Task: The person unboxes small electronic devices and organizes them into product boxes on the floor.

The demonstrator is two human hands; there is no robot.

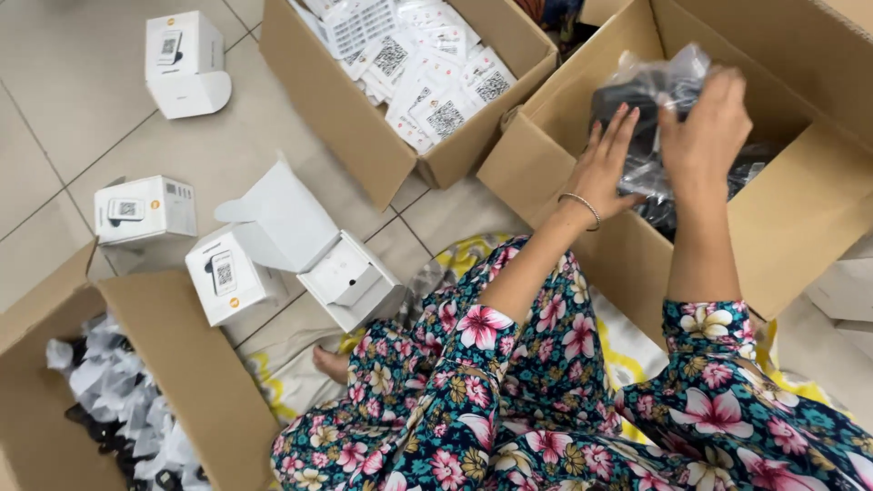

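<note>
Nearest me, my floral-print knees (546,409) sit at six o'clock on the tiled floor (82,100). Up at one o'clock both hands meet on a dark item in a clear crinkled bag (650,86), over the open carton (800,209). My right hand (705,127) pinches its top; my left hand (609,164) lies spread against its side. White square boxes (145,209) lie at nine o'clock; a carton of white cards with square black code patches (414,68) at twelve.
</note>
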